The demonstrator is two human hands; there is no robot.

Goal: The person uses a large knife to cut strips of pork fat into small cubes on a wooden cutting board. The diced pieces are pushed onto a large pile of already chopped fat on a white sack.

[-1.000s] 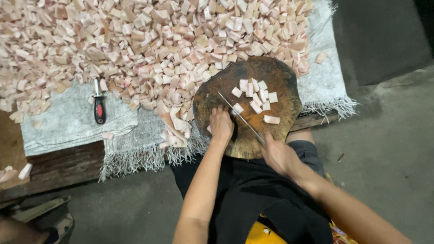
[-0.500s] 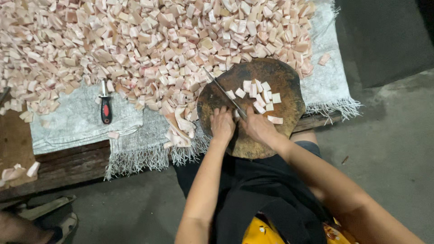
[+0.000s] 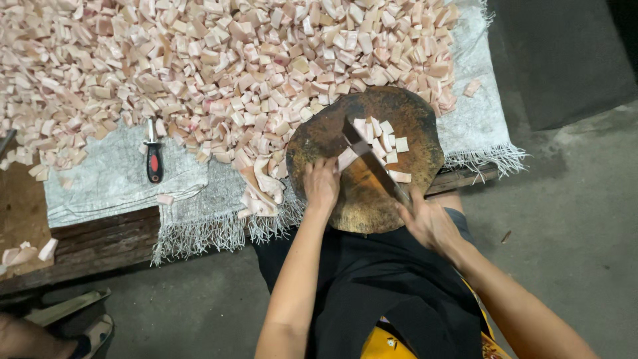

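A long, dark-bladed cleaver (image 3: 372,163) lay slanted across a round, dark-brown wooden chopping block (image 3: 412,123), its edge down among a small cluster of pale pink-and-white cubes of cut meat (image 3: 382,143) near the block's middle. The person's right hand (image 3: 428,223) was closed around the cleaver's handle at the near rim of the block. The left hand (image 3: 321,186) rested on the block's near-left part, fingers curled narrow and pressing down on a pale strip of meat (image 3: 347,159) just beside the blade. The block sat at the near edge of a low platform, directly in front of the person, who wore a black top (image 3: 379,292). Behind and to the left of the block, a broad heap of similar pale pink meat pieces (image 3: 219,66) covered most of a grey woven sack with a frayed white fringe (image 3: 478,126), and a few larger curled strips (image 3: 262,189) lay at the heap's near edge, close to the left hand. Well to the left, apart from both hands, a small tool with a red-and-black handle (image 3: 154,159) lay on the bare sacking. The sack rested on dark wooden planks (image 3: 100,239) above a grey concrete floor (image 3: 571,219)
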